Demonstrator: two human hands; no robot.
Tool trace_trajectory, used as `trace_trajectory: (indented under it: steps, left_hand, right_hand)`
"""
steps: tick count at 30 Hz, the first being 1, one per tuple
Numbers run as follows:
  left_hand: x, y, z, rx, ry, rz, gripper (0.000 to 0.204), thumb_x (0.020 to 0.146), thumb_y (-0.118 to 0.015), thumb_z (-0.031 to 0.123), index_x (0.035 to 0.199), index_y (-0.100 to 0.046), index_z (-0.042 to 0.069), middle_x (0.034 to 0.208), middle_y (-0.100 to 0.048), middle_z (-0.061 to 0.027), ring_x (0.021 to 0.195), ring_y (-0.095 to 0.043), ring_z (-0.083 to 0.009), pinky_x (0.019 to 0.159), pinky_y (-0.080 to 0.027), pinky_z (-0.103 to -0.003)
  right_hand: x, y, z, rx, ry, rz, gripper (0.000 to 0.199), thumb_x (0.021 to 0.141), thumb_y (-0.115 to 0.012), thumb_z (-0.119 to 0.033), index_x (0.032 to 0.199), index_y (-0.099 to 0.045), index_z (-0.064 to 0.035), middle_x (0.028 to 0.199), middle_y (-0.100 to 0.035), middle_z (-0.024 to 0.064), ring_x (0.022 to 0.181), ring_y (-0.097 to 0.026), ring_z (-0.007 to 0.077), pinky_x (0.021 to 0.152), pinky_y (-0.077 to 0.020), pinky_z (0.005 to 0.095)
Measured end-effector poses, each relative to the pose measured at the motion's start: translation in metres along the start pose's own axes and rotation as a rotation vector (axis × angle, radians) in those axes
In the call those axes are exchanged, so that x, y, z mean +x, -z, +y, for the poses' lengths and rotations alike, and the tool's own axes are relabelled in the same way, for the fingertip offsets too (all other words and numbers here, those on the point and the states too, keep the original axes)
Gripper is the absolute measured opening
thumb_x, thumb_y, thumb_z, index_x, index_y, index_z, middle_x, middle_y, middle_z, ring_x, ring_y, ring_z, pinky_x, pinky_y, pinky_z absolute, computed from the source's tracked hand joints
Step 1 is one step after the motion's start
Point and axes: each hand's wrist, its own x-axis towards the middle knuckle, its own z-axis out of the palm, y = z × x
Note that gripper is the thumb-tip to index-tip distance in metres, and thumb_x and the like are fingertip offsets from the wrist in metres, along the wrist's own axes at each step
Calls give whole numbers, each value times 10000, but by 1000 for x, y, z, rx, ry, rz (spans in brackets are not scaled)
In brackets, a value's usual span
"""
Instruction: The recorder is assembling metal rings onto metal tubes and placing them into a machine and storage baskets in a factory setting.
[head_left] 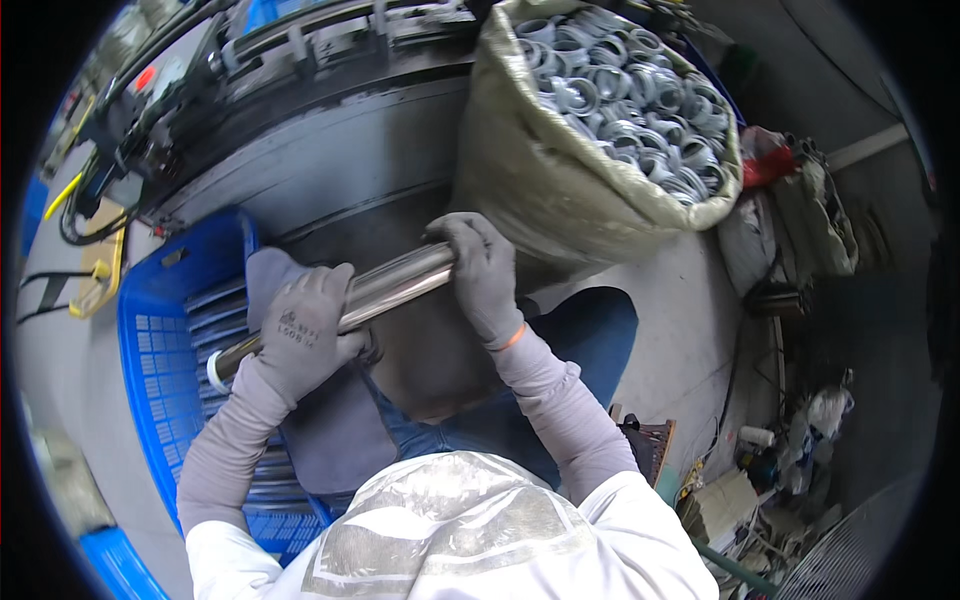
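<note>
A shiny metal tube (398,287) lies slantwise across my lap, its left end lower than its right. My left hand (303,325), in a grey glove, is closed around it near the left end. A white ring (214,372) sits on that end, just past the hand. At the opposite end, my right hand (485,278), gloved too, grips the tube with bent fingers over its tip. Beneath the left hand, a grey pad (335,435) spreads over my leg and the basket's edge. To my left stands a blue plastic basket (158,365) with several metal tubes (207,325) inside.
A large beige sack (520,180) at the far right is heaped with whitish ring-shaped fittings (610,85). Machinery with a long rail (300,35) runs along the far left. Bags and clutter (740,500) lie on the right. A yellow-framed object (100,275) stands beyond the basket.
</note>
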Motion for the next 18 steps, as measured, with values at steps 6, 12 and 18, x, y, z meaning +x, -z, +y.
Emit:
trace_trajectory:
  steps: [6, 12, 18]
  left_hand:
    - [-21, 12, -7, -69, 73, 76, 654, 704, -789, 218, 1293, -582, 24, 1090, -652, -195, 1085, -624, -394, 964, -486, -486]
    - [-31, 4, -15, -61, 92, 151, 593, 700, -773, 212, 1246, -615, 40, 1094, -655, -193, 1077, -625, -396, 970, -469, -493]
    - [-33, 2, -14, -70, 104, 139, 629, 693, -792, 222, 1270, -615, 43, 1104, -655, -188, 1079, -624, -388, 978, -466, -488]
  right_hand:
    - [23, 83, -85, -523, 534, 87, 283, 979, -673, -61, 1251, -694, 14, 1162, -724, 131, 1092, -684, 215, 976, -527, 335]
    - [102, 272, -99, -1452, 93, 269, 284, 945, -690, -225, 1141, -762, -33, 1178, -724, 198, 1047, -704, 380, 974, -537, 406]
    - [107, 274, -76, -1218, 56, -20, 189, 868, -719, -157, 1021, -802, -84, 1291, -683, 195, 1202, -647, 388, 1034, -515, 438]
